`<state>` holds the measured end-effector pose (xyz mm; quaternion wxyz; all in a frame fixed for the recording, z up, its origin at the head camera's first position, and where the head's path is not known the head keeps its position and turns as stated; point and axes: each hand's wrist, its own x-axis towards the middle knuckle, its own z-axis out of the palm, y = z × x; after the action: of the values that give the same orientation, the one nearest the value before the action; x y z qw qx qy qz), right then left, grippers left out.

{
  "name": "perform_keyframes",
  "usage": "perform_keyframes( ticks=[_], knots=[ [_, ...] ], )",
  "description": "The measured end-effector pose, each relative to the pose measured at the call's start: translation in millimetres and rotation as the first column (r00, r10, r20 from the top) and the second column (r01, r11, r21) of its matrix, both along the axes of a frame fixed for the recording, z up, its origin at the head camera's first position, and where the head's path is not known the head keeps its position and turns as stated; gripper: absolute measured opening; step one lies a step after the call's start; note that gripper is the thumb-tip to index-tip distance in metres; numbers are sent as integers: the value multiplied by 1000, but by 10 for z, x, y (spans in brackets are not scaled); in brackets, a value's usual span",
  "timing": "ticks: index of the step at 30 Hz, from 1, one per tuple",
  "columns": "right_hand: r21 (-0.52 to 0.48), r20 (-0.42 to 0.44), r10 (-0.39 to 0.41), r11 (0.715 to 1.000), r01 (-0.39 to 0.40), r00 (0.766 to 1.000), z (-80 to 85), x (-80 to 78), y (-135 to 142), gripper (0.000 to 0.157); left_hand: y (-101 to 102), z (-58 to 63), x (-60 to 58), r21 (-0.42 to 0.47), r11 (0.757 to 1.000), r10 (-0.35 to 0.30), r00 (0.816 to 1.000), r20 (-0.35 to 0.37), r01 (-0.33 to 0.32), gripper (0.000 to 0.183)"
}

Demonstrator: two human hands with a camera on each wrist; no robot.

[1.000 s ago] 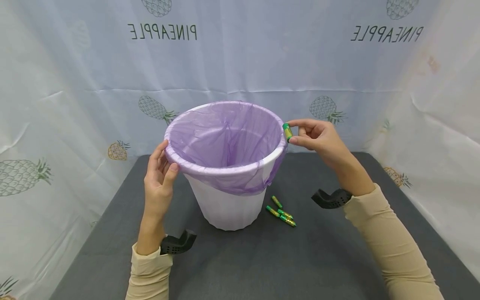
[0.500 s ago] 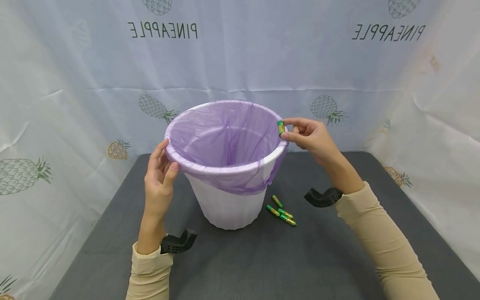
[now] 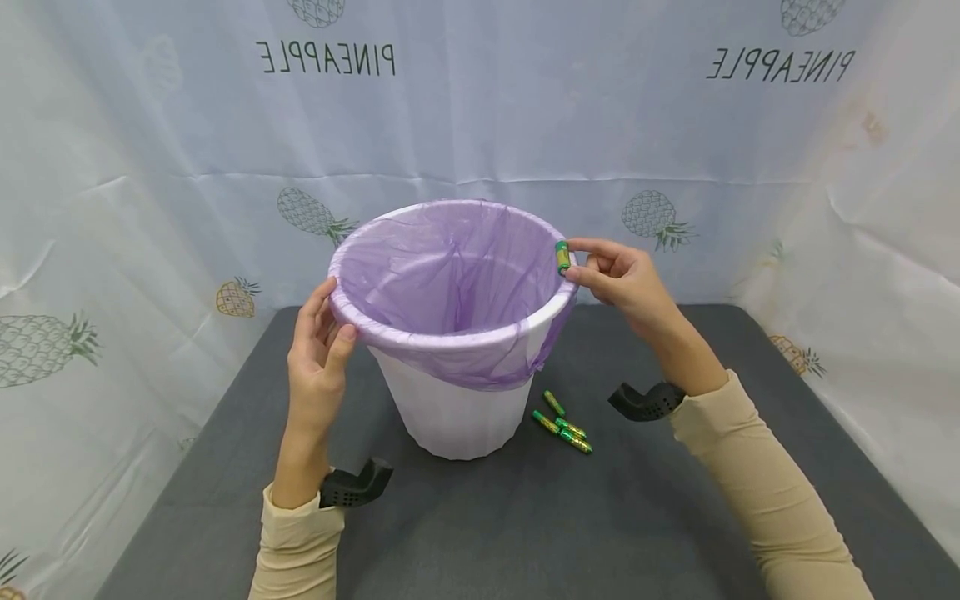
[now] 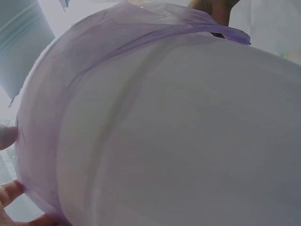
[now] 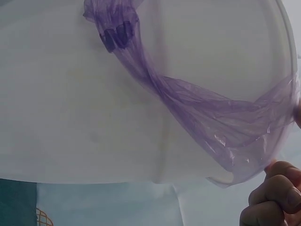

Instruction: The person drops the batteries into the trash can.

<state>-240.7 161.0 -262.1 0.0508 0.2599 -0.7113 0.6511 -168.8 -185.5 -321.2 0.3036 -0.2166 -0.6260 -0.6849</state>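
Observation:
A white trash can [image 3: 461, 417], lined with a purple trash bag [image 3: 450, 287], stands upright on the dark table. At its left rim is my left hand [image 3: 315, 367], fingertips and thumb holding the bag-covered edge from outside. My right hand [image 3: 626, 279] pinches a green and gold battery [image 3: 562, 257] between thumb and index finger, upright at the right rim. In the right wrist view the battery is hidden, while curled fingers [image 5: 273, 195] show beside the rim. Several similar batteries [image 3: 572, 440] lie on the table right of the can.
A dark grey cloth covers the table [image 3: 465, 533]. Behind it hangs a pale curtain [image 3: 487, 108] with pineapple prints, and more of it closes off both sides. Bunched bag plastic [image 5: 122, 33] hangs down the can's outside in the right wrist view.
My right hand has moved left with the battery, bringing it from just outside the rim to over its right edge, then stayed nearly still. My left hand has kept its place.

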Motion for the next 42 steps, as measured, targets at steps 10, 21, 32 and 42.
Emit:
perform_keyframes(
  ticks=[10, 21, 32, 42],
  knots=[
    [-82, -46, 10, 997, -14, 999, -83, 41, 75, 32, -10, 12, -8, -27, 999, -18, 999, -43, 17, 49],
    [-31, -27, 7, 999, -8, 1000, -310, 105, 222, 32, -19, 18, -18, -26, 1000, -20, 999, -48, 18, 50],
    [93, 28, 39, 995, -42, 999, -617, 96, 320, 33, -16, -7, -24, -31, 1000, -9, 999, -39, 8, 50],
    [155, 93, 56, 985, -70, 994, -931, 51, 419, 33, -15, -13, -20, -27, 1000, 0, 1000, -13, -1, 51]
  ],
)
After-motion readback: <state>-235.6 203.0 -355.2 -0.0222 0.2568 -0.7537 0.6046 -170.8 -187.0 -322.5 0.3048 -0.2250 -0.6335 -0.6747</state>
